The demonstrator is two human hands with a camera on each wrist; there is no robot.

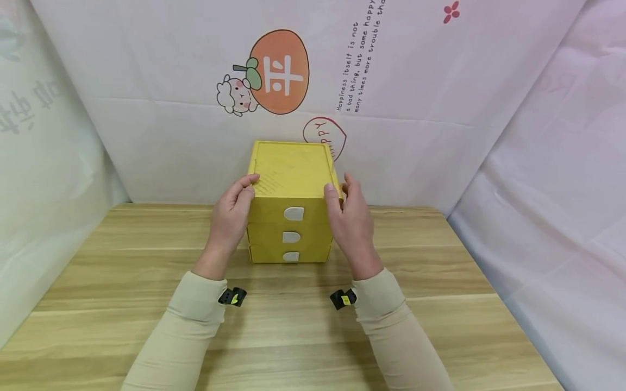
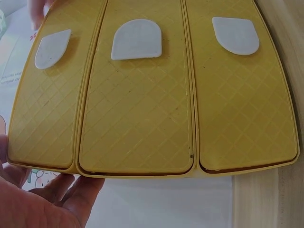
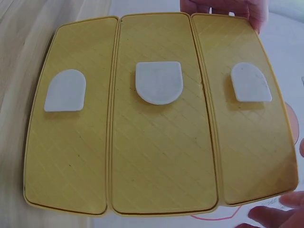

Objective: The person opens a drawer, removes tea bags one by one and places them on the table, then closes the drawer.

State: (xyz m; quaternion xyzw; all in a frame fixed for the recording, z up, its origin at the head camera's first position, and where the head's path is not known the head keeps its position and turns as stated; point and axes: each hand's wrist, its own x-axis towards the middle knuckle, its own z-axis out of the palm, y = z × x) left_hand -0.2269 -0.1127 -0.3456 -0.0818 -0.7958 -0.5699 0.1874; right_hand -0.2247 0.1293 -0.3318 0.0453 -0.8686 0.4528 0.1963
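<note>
A yellow three-drawer storage box stands near the table's back edge, its front towards me. Each drawer carries a white rounded tab, seen close up on the middle drawer. My left hand rests against the box's left side, fingertips at the top edge; in the left wrist view, its fingers reach along that side. On the right, my right hand has its thumb at the top front corner, the other fingers spread beside the box. Both palms face inward.
The wood-grain table extends in front and to both sides. A white printed cloth rises behind the box, and pale cloths hang at the sides. A dark strap is on each sleeve cuff.
</note>
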